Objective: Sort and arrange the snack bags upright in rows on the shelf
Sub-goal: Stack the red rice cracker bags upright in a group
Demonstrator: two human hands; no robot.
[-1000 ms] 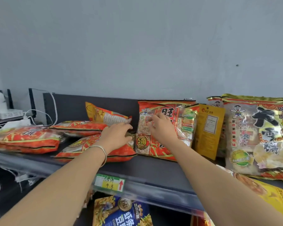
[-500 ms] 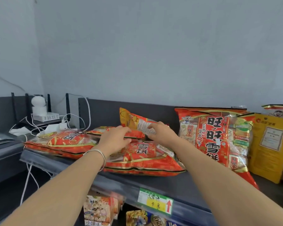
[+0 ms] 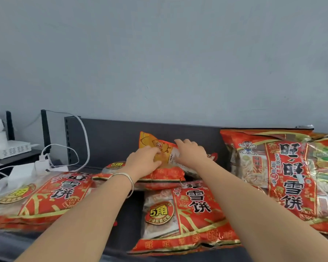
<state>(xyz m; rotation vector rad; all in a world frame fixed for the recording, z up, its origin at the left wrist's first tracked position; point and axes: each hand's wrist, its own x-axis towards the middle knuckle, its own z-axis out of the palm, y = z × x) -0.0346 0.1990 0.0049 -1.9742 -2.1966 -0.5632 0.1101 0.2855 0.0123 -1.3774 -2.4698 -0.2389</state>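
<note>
1. Left hand (image 3: 143,159) and right hand (image 3: 189,155) both clasped on tilted orange-yellow bag (image 3: 160,148), back side facing out, leaning against shelf back panel (image 3: 106,137).
2. Silver bangle (image 3: 126,178) on left wrist.
3. Held bag resting on flat red bag (image 3: 163,176) at shelf rear.
4. Just in front, second flat red bag (image 3: 186,220), "5角" sticker visible, lying on dark shelf (image 3: 129,214) between forearms.
5. Left side: third flat red bag (image 3: 45,197), partly under left forearm.
6. Right side: upright red bags (image 3: 280,174) standing against back panel, near right forearm.
7. Far left, beyond shelf: white router (image 3: 9,148), white cables (image 3: 80,133), white plug block (image 3: 42,163).
8. Grey-blue wall (image 3: 159,63) behind.
</note>
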